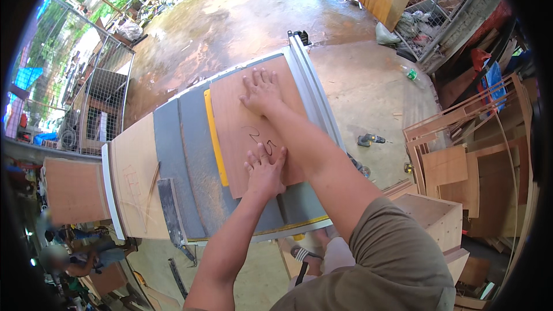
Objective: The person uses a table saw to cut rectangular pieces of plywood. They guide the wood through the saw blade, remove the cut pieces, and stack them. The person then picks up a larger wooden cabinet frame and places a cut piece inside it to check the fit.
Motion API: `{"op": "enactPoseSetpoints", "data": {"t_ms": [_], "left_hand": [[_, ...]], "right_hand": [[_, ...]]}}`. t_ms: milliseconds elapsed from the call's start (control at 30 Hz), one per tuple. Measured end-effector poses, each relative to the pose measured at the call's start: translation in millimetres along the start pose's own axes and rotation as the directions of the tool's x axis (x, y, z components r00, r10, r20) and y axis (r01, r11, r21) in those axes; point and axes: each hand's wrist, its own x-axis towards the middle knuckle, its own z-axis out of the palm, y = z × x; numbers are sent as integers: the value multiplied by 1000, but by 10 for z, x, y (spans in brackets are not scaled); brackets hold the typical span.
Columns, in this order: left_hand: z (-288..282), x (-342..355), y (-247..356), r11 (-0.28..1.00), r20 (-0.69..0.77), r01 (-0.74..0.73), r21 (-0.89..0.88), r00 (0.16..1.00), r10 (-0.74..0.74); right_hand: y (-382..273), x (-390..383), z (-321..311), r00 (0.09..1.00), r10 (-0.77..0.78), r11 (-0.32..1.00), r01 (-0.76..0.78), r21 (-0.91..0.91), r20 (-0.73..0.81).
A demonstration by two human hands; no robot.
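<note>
A reddish-brown wooden panel (230,121) with handwritten marks lies flat on a grey-topped saw table (167,121). My right hand (262,93) presses on its far part, fingers spread. Nearer to me, my left hand (265,171) rests open on the panel's near part, beside the handwriting. A long yellow strip (215,138) in the table top runs along the panel's left edge. To the right of the panel stands a silver metal fence (318,83). No saw blade can be made out.
Pale plywood (129,178) and a dark flat bar (171,210) extend the table's left side. On the floor at right are a cordless drill (368,140) and a plastic bottle (410,73). Wooden frames (455,118) lean beyond. Another person (86,259) is at lower left.
</note>
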Motion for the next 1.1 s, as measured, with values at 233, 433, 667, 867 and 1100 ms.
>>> {"op": "enactPoseSetpoints", "data": {"t_ms": [233,433,667,867,1100], "left_hand": [[-79,30,-2,1000,4,1,-7,1000,-1],[74,181,-105,1000,-10,-16,9,1000,16],[278,338,-246,999,-61,9,40,998,-6],[115,344,-208,995,-98,12,-101,995,-22],[-2,354,-196,1000,-36,11,-4,999,-12]], "right_hand": [[-8,60,24,999,28,1000,-28,-3,-41],[-154,-328,-125,985,55,985,-27,172,-165],[-378,-1337,-508,938,111,853,81,515,-330],[-223,-2115,-239,827,158,843,171,510,-540],[-78,-2269,-311,929,-97,858,260,443,-357]]}}
